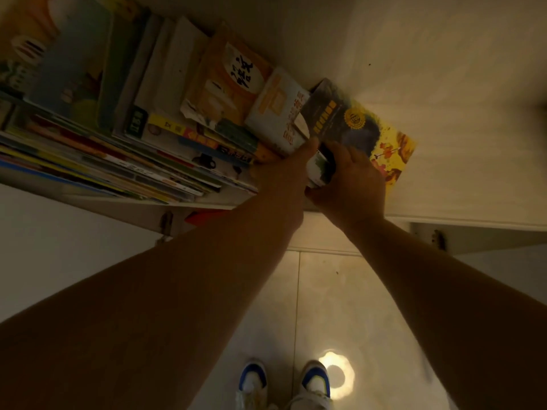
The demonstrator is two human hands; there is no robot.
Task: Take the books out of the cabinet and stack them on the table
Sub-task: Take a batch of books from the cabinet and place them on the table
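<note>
Books (124, 134) fill the cabinet shelf (177, 202), packed side by side from the far left edge of the view to the middle, some lying in a flat pile at the near left and others leaning against each other further right. At the right end of the row a dark book with a gold seal and a yellow patterned cover (355, 128) leans out from the rest, with a white and orange book (278, 113) just to its left. Both bare arms reach up from the near edge to this spot. The left hand (284, 173) presses against the near edges of the white and orange book, thumb raised along it. The right hand (349, 179) has its fingers curled over the near edge of the dark book and is clamped on it, with a small white and green book end (319, 170) showing between the two hands. Below, on the pale tiled floor (325, 291), stand two white and blue shoes (313, 383), with a round glare of light just right of them. The picture is dim and slightly blurred.
</note>
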